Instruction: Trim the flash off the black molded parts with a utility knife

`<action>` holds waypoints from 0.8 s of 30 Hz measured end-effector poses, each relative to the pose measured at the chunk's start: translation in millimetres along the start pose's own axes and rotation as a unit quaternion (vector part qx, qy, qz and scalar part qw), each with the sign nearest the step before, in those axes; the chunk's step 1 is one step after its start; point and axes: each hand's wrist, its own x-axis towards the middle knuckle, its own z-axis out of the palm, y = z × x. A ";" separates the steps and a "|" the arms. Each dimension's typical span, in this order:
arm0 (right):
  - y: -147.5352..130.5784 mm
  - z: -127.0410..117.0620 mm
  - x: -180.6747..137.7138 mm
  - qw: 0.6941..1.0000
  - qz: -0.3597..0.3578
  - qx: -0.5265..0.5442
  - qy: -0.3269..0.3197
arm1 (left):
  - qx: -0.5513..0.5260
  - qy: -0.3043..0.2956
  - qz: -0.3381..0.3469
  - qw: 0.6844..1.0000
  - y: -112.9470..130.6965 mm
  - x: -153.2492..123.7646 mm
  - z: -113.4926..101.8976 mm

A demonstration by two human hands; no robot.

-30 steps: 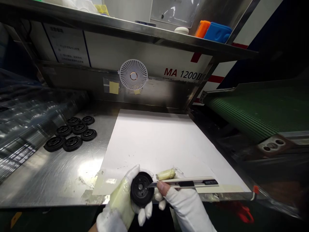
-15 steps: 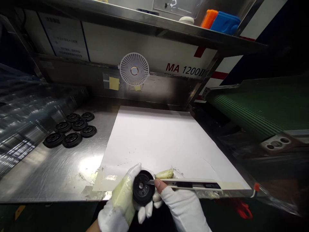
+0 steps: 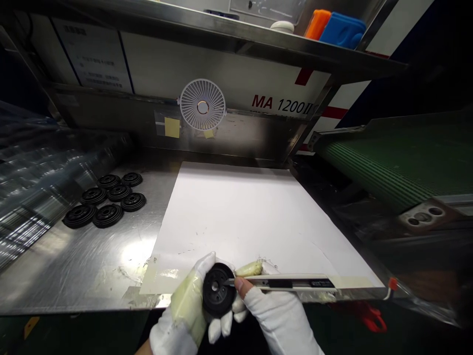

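My left hand (image 3: 185, 306), in a white glove stained pale yellow, is shut around a black ribbed wheel (image 3: 219, 291) with a small central hole. My right hand (image 3: 275, 315), in a fingerless white glove, grips a snap-off utility knife (image 3: 284, 282). Its metal blade tip reaches the wheel's face near the hub. A pale yellow lump of soft material (image 3: 249, 269) lies just behind the knife on a white sheet (image 3: 236, 217). The wheel hides part of my left fingers.
Several similar black wheels (image 3: 107, 197) lie on the steel table (image 3: 92, 256) left of the taped white sheet. A fan (image 3: 202, 104) stands beneath a steel shelf (image 3: 221, 34) holding orange and blue containers (image 3: 342, 29). A green belt (image 3: 391, 167) runs along the right.
The whole view has shifted slightly as my head moved. The knife now lies more level, and its tip stays at the wheel's hub. Both hands keep their hold.
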 end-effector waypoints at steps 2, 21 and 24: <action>-0.1 -1.3 0.0 1.000 0.010 0.008 -0.013 | -0.008 -0.014 -0.001 1.000 0.0 -0.9 0.7; 1.2 3.4 -1.3 0.999 0.014 0.041 0.022 | 0.019 0.001 -0.013 1.000 -4.8 4.0 -2.9; -1.0 3.1 -1.2 0.999 0.004 0.041 0.014 | 0.014 -0.010 -0.011 1.000 -6.3 4.1 -3.7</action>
